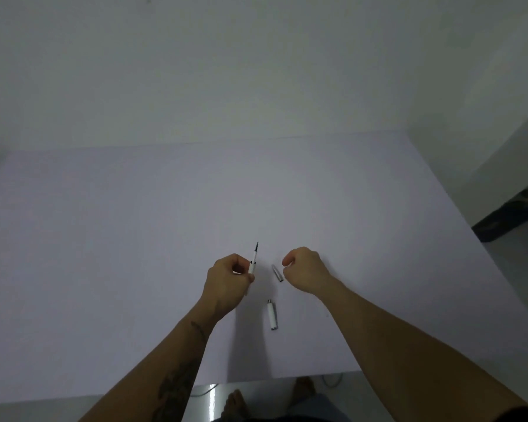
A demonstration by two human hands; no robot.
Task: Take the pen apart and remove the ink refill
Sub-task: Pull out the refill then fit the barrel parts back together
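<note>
Pen barrel (251, 267) upright in clenched left hand (226, 280), ink refill (255, 250) poking from its top; metal tip cone (277, 273) and white cap (272, 315) lying on table (104, 239); right hand (305, 268) empty, loosely curled. Step: refill extraction. Next, probably: pinching refill, drawing straight out
</note>
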